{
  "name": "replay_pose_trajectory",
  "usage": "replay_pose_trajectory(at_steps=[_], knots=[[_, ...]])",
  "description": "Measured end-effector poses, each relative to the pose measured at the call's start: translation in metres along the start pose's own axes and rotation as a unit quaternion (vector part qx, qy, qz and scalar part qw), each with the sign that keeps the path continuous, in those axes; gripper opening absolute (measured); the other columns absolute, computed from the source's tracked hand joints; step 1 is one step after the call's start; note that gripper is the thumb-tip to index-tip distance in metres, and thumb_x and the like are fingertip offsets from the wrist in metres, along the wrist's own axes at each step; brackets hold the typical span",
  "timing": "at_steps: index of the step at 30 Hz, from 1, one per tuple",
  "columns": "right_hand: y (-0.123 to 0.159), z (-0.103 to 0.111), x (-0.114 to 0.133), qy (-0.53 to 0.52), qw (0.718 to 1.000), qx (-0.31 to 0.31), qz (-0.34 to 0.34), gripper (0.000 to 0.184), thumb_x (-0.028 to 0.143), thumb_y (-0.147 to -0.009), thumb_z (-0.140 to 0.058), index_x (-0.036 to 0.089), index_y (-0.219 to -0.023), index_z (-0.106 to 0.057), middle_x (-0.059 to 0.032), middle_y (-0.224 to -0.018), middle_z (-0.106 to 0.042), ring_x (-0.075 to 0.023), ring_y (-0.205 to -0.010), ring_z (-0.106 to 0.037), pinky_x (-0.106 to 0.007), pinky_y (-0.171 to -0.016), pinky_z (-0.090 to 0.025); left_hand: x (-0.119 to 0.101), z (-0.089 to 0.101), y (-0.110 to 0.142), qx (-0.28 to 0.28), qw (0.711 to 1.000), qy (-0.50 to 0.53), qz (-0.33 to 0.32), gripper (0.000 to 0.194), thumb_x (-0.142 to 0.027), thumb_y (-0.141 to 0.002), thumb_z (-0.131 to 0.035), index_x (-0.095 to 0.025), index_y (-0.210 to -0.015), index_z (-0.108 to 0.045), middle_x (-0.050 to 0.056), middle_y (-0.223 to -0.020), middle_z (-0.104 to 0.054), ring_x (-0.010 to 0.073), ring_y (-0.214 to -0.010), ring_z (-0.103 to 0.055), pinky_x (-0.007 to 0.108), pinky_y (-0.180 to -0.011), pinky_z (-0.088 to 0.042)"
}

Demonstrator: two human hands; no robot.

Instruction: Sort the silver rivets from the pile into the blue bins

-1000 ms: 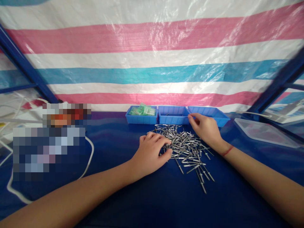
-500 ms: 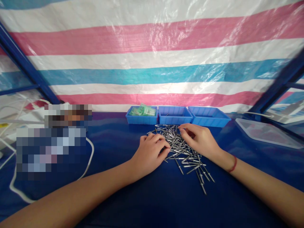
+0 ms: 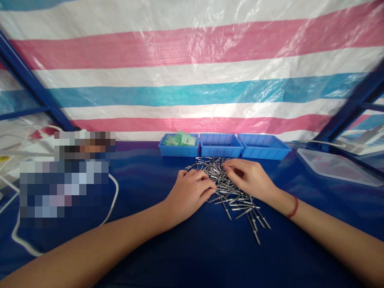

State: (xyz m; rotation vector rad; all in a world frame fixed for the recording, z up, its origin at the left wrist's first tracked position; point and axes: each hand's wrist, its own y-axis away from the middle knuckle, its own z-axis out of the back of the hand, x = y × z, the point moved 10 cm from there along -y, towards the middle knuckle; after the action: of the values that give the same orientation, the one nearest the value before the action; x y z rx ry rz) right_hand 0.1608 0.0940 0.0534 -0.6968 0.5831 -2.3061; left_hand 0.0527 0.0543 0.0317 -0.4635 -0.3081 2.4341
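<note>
A loose pile of silver blind rivets [image 3: 220, 180] lies on the blue tabletop, with several strays pointing toward me. My left hand [image 3: 192, 192] rests at the pile's left edge, its fingers curled and the thumb close under the index finger. What those fingers hold, if anything, is hidden. On the right side my right hand [image 3: 250, 176] reaches over the upper part of the pile. Its thumb and index finger come together in a pinch among the rivets, and whatever is between the tips is too small to tell.
Behind the pile stand three blue bins: the left bin [image 3: 178, 151] holds green-tinted packets [image 3: 181, 139], the middle bin [image 3: 220, 152] a few small pieces, then the right bin [image 3: 267, 154]. A clear plastic lid [image 3: 339, 168] lies far right. A white cable [image 3: 114, 196] loops at left.
My right hand has shifted slightly left over the rivets, its thumb and index tips closer together. The left hand has barely moved, its thumb edging slightly to the right.
</note>
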Motion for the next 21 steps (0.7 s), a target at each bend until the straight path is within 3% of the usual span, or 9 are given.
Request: replay_pose_trajectory(at_steps=[12,21], knots=[[0.0002,-0.0031,0.0021,-0.002,1.0,0.013,0.01,0.019,0.022,-0.087,-0.047,0.017,-0.085,-0.065,-0.0025,-0.079,-0.069,-0.0116,-0.059,-0.06,-0.023,-0.056,-0.044,0.0046,0.0039,-0.0014,-0.019,0.998,-0.061,0.015,0.019,-0.029,-0.091,-0.049,-0.024,-0.102,-0.063,0.001,-0.097,-0.065,0.0207,-0.094,-0.055,0.037,-0.079,-0.028],[0.0012,-0.0038,0.0051,0.002,1.0,0.024,0.02,0.021,0.022,-0.088,-0.045,0.016,-0.083,-0.065,-0.0042,-0.083,-0.07,-0.0124,-0.061,-0.061,-0.023,-0.056,-0.045,0.0052,0.003,-0.0019,0.001,0.996,-0.089,0.005,0.024,-0.027,-0.095,-0.04,-0.024,-0.093,-0.064,0.0,-0.092,-0.065,0.0187,-0.089,-0.055,0.037,-0.076,-0.026]])
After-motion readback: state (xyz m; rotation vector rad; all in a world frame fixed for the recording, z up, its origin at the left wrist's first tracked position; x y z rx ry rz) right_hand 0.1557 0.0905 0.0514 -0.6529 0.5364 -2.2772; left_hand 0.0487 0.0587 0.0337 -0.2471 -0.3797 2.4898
